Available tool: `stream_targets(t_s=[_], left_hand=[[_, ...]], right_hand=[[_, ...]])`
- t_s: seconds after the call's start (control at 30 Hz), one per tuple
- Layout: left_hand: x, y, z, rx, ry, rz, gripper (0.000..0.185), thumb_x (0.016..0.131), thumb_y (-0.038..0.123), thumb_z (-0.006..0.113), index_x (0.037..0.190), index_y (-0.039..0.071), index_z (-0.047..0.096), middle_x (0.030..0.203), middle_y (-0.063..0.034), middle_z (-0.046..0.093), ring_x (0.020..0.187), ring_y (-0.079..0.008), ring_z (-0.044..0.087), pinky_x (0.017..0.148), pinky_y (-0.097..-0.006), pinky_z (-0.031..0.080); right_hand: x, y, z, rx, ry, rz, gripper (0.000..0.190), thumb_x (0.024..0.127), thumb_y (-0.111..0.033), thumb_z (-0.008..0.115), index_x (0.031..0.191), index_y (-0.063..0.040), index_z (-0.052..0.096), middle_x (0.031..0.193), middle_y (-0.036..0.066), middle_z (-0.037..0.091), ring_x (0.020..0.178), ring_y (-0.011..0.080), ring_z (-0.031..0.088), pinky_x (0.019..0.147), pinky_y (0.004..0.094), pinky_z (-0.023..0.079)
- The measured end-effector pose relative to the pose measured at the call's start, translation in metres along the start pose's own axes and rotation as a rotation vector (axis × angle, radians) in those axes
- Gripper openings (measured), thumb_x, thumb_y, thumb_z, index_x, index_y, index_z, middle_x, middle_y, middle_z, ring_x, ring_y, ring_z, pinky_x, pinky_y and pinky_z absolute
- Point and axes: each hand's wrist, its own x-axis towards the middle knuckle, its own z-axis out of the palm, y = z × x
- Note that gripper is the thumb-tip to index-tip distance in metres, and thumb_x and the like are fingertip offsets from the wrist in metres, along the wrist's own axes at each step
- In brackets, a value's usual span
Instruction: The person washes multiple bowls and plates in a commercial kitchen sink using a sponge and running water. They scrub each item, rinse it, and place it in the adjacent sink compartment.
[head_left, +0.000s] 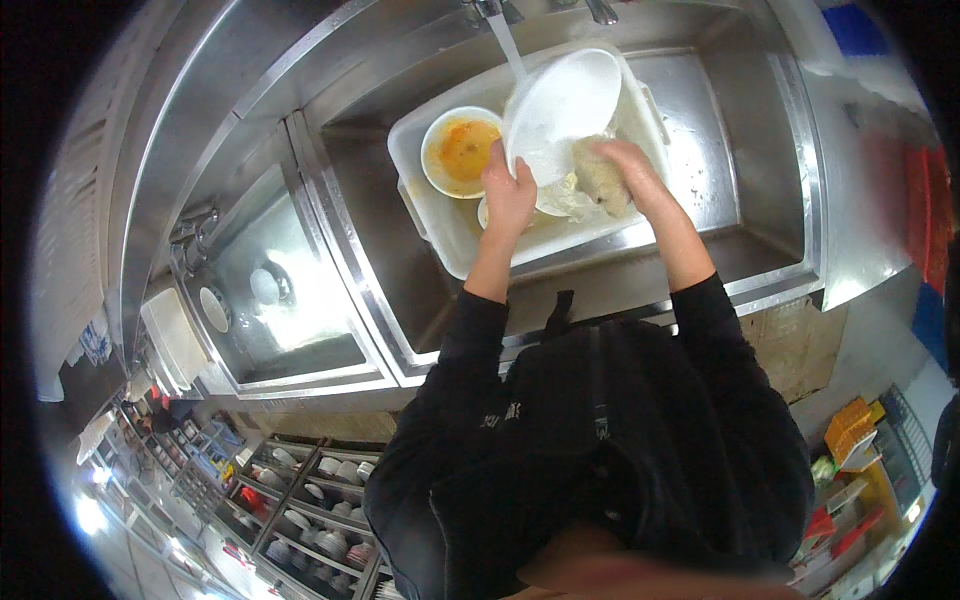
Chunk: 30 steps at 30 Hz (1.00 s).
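Note:
My left hand (510, 191) grips the near left rim of a large white bowl (566, 105), which is tilted over a white plastic tub (469, 247). In my right hand (637, 172) is a tan scrubbing cloth or sponge (600, 176), held at the bowl's lower right side. Water (506, 45) runs from a faucet (486, 7) down to the bowl's left rim. Left of the bowl, a smaller white bowl (461, 154) with orange residue sits in the tub. Pale wet scraps (566, 199) and parts of other white dishes show beneath my hands, partly hidden.
The tub rests in a stainless steel sink (757, 165). To the left, a second basin (315, 300) holds a bowl (215, 309), and a white container (174, 337) stands beyond it. Racks of dishes (315, 517) stand behind me at lower left. Colored crates (851, 431) are at lower right.

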Motion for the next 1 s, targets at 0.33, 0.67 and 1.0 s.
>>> stream_targets(t_s=[0.33,0.67,1.0], left_hand=[[0.059,0.030,-0.024,0.800,-0.427,0.616,0.036,0.074,0.002,0.052,0.110,-0.003,0.049,0.106,-0.0214,0.058,0.066,-0.0309,0.065,0.054,-0.0370,0.054],[0.024,0.002,-0.033,-0.854,-0.236,-0.287,0.051,0.084,0.016,0.056,0.129,-0.002,0.043,0.130,-0.0175,0.050,0.118,-0.0321,0.049,0.100,-0.0409,0.038],[0.035,-0.003,-0.010,-1.769,0.104,-0.453,0.042,0.088,0.013,0.055,0.126,-0.003,0.046,0.127,-0.0159,0.052,0.119,-0.0321,0.048,0.104,-0.0468,0.037]], right_hand=[[0.022,-0.017,0.018,0.682,0.155,-0.035,0.045,0.085,-0.025,0.062,0.120,0.002,0.052,0.108,0.012,0.061,0.102,0.0251,0.058,0.089,0.0364,0.046],[0.015,0.006,0.022,0.510,0.038,-0.243,0.066,0.075,-0.013,0.074,0.129,0.005,0.040,0.122,0.017,0.053,0.113,0.0255,0.052,0.096,0.0349,0.042],[0.018,0.009,0.014,0.401,0.088,-0.184,0.065,0.081,-0.022,0.071,0.130,0.008,0.039,0.118,0.016,0.055,0.107,0.0232,0.055,0.090,0.0324,0.045]])
